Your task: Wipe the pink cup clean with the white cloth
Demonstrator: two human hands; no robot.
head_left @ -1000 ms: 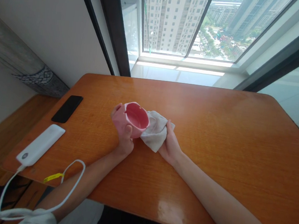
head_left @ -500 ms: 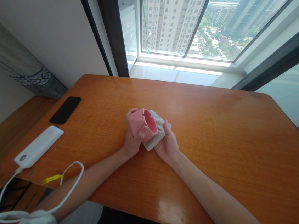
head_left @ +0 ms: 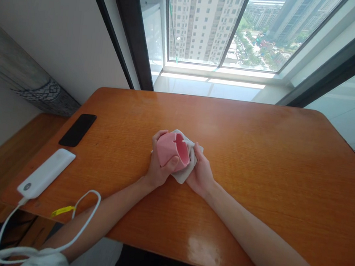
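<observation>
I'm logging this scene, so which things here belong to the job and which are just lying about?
In use: pink cup, white cloth, left hand, right hand.

Lying about: black phone, white power bank, white cable.

A pink ashtray (head_left: 171, 150) lay tilted on its side, its open mouth facing the person's right and its rounded outer wall facing left. Notches broke its rim, and the inside showed a deeper, glossy pink. The left hand (head_left: 160, 168) gripped it from below and behind, with the thumb across the outer wall. A crumpled off-white cloth (head_left: 182, 176) was bunched against the ashtray's rim and underside, showing above and below it. The right hand (head_left: 201, 172) pressed the cloth against the ashtray. Both things sat just above the middle of the table (head_left: 257, 158).
</observation>
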